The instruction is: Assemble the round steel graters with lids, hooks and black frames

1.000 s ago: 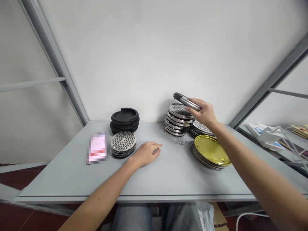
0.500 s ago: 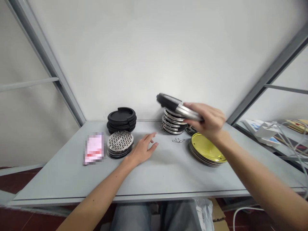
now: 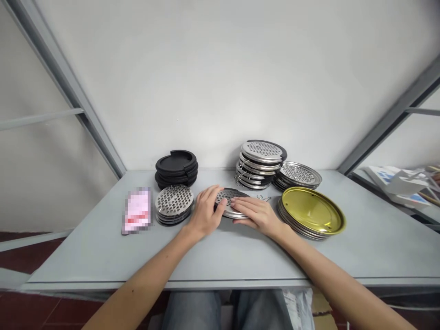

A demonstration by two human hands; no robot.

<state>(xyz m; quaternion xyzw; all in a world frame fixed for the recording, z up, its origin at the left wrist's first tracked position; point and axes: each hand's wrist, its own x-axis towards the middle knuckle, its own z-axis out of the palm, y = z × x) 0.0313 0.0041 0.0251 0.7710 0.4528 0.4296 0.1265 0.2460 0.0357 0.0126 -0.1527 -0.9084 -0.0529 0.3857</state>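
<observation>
Round grater (image 3: 225,195) is now down low at the middle of the table (image 3: 223,256), not up high, with the left hand (image 3: 206,213) and right hand (image 3: 263,215) holding its sides, so both can likely work on it.

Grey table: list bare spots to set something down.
Front centre of the table, nearer than the left hand and right hand, is bare. So are the front left, before the pink item, the right, beyond the gold-topped stack, and the back gap between the black stack and tall grater stack. Crowded: around the perforated disc, under both hands.
</observation>
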